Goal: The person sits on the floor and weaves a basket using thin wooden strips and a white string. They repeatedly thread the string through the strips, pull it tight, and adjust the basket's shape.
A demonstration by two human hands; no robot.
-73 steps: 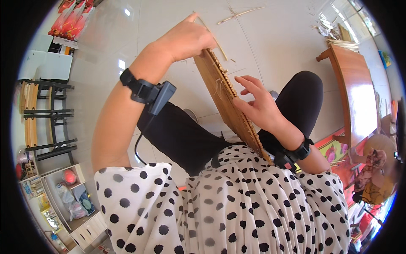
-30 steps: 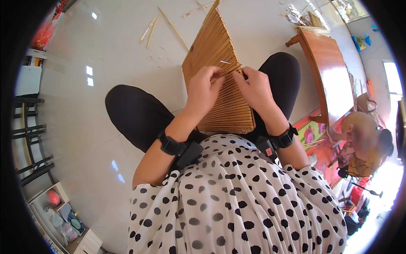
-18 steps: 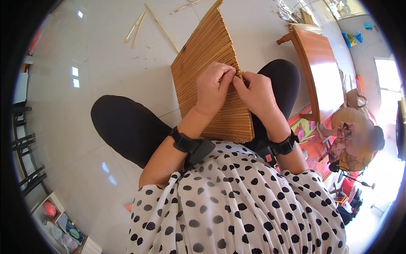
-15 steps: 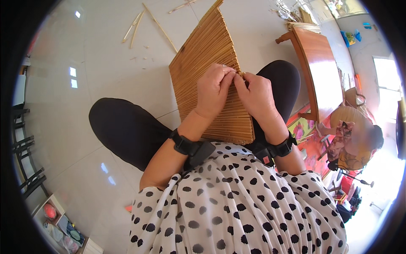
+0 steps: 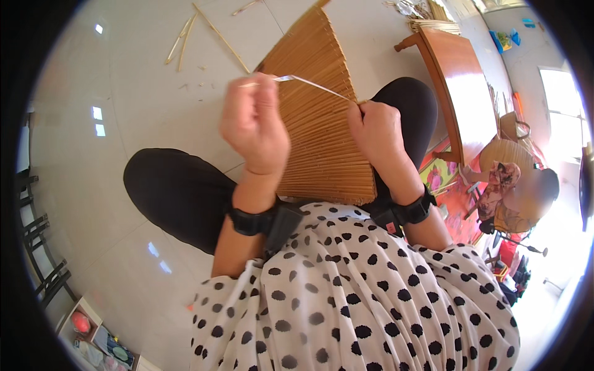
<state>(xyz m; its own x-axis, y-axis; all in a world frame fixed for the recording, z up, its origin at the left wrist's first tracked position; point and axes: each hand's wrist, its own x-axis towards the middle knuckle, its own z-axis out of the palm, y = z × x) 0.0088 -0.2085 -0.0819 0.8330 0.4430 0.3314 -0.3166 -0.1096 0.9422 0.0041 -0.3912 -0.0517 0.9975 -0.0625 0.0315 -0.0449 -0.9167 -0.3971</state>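
A mat of thin brown stalks (image 5: 322, 136) lies tilted between my knees, its stalks running side by side. From its right edge a thin whitish strip (image 5: 318, 86) stretches taut to my left hand (image 5: 255, 120). That hand, slightly smeared by motion, is closed on the strip's end above the mat's left side. My right hand (image 5: 375, 127) pinches the mat's right edge where the strip comes out. What lies under its fingertips is hidden.
Loose stalks (image 5: 219, 38) lie on the tiled floor ahead. At right stands a low wooden table (image 5: 461, 80), with bundles of stalks (image 5: 436, 26) beyond it. Another person (image 5: 510, 198) sits at the far right. My bent black-clad knees flank the mat.
My left hand has moved from the mat's right edge to the left, drawing the whitish strip out. My right hand stays at the edge.
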